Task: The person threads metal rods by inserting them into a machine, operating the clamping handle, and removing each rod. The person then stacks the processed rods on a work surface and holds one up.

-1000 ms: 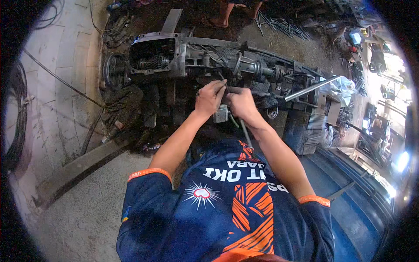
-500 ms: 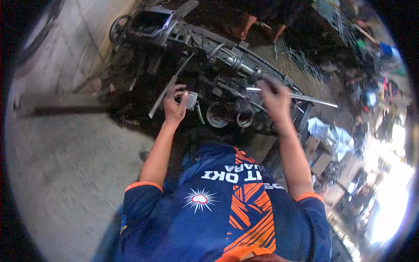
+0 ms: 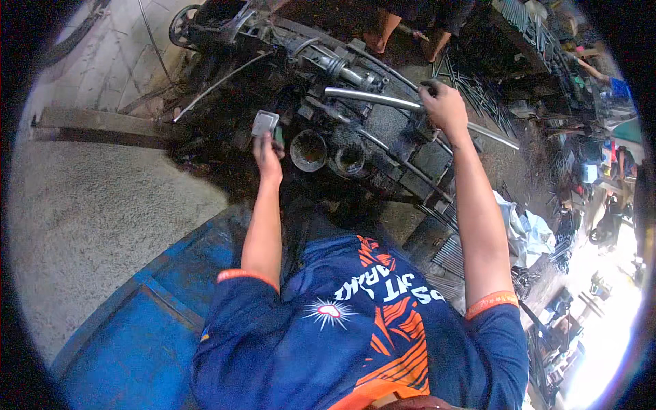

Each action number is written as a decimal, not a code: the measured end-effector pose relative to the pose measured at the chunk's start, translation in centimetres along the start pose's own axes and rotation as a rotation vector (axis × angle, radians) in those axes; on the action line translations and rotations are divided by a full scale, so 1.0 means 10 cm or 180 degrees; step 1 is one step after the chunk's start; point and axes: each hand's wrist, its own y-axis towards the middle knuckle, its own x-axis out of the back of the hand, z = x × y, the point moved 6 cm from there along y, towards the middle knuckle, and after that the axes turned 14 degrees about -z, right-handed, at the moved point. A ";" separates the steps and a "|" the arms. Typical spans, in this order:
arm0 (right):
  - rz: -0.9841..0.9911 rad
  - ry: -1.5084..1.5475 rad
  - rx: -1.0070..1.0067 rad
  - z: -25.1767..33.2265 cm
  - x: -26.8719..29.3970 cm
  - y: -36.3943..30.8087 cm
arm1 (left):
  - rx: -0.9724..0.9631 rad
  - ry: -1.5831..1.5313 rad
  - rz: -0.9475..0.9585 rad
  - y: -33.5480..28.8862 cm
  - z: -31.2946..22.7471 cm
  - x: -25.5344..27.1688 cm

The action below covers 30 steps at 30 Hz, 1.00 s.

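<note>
My left hand (image 3: pixel 268 156) holds a small, flat, square metal-coloured piece (image 3: pixel 266 123) above the dark gap left of the machine; its exact kind is unclear. A long shiny metal rod (image 3: pixel 372 98) slants across the machine, and the fingers of my right hand (image 3: pixel 445 113) are closed on it near its middle. The rod's right end sticks out beyond the hand. Under the rod's left part lies a grimy lathe-like machine (image 3: pixel 389 130) with a bright round shaft (image 3: pixel 342 70). Two round, dirty containers, a larger one (image 3: pixel 308 151) and a smaller one (image 3: pixel 350 158), stand nearest me.
A handwheel (image 3: pixel 183 29) is at the machine's far left end. Another person's bare feet (image 3: pixel 381 42) are beyond it. Many thin rods (image 3: pixel 478 96) lie on the floor at right. A blue metal surface (image 3: pixel 130 342) is at lower left, a pale crumpled sheet (image 3: pixel 529 236) at right.
The view has shifted, bringing the blue surface in. My left hand has turned, raising the square piece ahead of its fingers. My right hand, blurred before, now clearly grips the rod.
</note>
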 end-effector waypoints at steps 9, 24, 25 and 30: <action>-0.0010 -0.0078 -0.0102 0.02 0.01 0.00 | -0.1324 0.1115 0.0668 -0.61 -0.92 -0.15; -0.0026 -0.0182 -0.0218 0.08 0.11 -0.07 | -0.1254 0.2532 0.0973 -0.53 0.07 0.09; -0.0057 -0.0195 -0.0212 0.09 0.12 -0.08 | -0.1288 0.2499 0.1050 -0.52 0.05 0.09; -0.0085 -0.0173 -0.0184 0.11 0.16 -0.10 | -0.0919 0.2442 0.1230 -0.50 0.11 0.13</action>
